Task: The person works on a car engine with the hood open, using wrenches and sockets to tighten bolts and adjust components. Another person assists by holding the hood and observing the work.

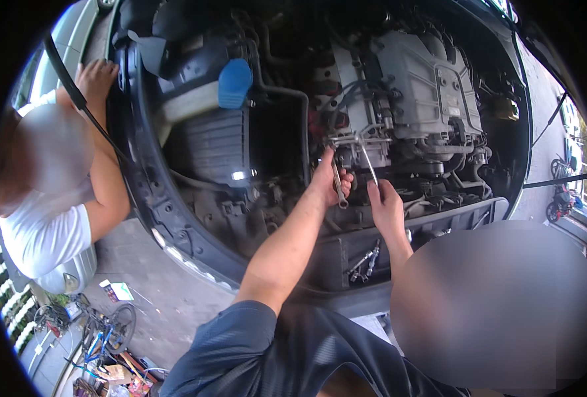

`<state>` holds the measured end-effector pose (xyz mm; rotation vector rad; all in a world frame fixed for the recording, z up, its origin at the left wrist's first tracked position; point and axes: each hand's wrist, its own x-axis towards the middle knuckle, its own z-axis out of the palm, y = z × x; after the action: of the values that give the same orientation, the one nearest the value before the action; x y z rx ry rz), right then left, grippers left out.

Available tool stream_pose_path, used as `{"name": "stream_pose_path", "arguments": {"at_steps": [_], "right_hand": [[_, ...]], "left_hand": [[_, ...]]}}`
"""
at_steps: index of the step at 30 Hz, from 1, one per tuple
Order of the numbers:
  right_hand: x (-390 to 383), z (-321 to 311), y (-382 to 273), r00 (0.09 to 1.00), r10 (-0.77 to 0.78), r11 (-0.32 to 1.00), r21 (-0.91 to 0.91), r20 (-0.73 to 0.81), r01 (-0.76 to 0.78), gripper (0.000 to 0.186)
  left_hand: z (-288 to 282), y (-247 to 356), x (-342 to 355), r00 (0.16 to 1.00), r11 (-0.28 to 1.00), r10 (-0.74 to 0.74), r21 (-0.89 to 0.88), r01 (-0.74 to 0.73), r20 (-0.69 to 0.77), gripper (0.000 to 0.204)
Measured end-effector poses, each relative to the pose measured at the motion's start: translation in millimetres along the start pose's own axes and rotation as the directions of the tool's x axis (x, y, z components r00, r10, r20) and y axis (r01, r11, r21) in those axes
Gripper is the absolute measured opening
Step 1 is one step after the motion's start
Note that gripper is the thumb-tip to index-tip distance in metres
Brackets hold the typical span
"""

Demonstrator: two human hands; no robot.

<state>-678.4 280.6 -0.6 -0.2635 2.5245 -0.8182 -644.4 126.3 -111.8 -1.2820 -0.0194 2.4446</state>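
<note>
My left hand point(330, 178) reaches into the engine bay, its fingers closed around a combination wrench point(339, 188). One ring end of the wrench sticks out below the fingers. To its right, my right hand point(387, 204) grips a slim silver tool handle point(369, 163) that slants up to the metal engine parts; its exact kind is unclear. Both tools lie close to a silver bracket-like part point(359, 140) at the front of the engine point(353, 99). What the tool tips touch cannot be made out.
A ribbed silver engine cover point(426, 86) sits to the right, a blue cap point(234, 83) to the left. Loose metal tools point(366, 262) lie in the dark front recess. Another person point(48, 231) leans on the left fender; a blurred shape point(498, 311) fills the lower right.
</note>
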Motion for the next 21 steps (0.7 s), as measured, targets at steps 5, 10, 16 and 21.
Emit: {"name": "stream_pose_path", "arguments": {"at_steps": [5,10,16,21], "right_hand": [[-20.2,-8.0,12.9,0.998,0.013,0.926,-0.378,0.057,0.010,0.032],[5.2,2.2,13.4,0.980,-0.188,0.878,-0.435,0.067,0.198,0.030],[33.5,-2.2,7.0,0.910,-0.365,0.765,-0.494,0.197,0.414,0.026],[46.0,-5.2,-2.4,0.901,-0.375,0.722,-0.540,0.221,0.433,0.024]], "left_hand": [[2.1,-1.1,-7.8,1.000,0.999,-0.009,0.049,0.009,0.014,0.078],[3.9,-0.2,-15.4,1.000,0.997,-0.003,0.081,0.002,0.015,0.079],[0.3,-2.2,-0.2,0.999,0.997,0.004,0.074,-0.007,0.034,0.080],[-3.4,-2.6,-1.7,0.997,0.999,-0.029,0.034,0.027,0.071,0.075]]}}
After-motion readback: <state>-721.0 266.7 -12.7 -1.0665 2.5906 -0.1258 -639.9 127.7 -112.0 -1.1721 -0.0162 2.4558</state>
